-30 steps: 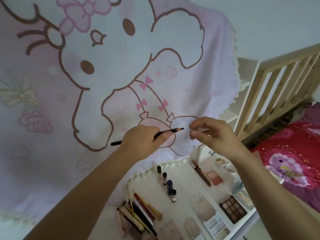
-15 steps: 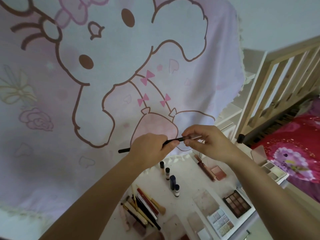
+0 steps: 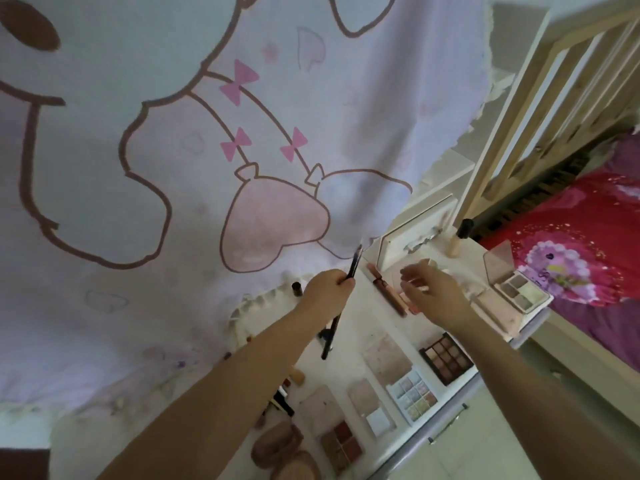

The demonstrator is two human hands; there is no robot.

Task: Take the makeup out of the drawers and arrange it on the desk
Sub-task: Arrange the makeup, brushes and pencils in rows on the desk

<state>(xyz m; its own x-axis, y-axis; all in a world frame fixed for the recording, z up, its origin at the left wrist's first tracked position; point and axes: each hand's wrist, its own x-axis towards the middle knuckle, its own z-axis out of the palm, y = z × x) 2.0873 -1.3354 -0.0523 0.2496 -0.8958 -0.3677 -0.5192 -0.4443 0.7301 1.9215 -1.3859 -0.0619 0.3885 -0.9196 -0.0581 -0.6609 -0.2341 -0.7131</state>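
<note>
Two hands were in view: the left hand gripped one black makeup pencil, and the right hand held nothing that could be made out. On the white desk, six open palettes could be counted: a dark brown one, a pastel one, a pale one, a reddish one nearest, a grey one far right, and a white-lidded one at the back. One pink tube lay between the hands. The sticks at the near left were too hidden to count.
</note>
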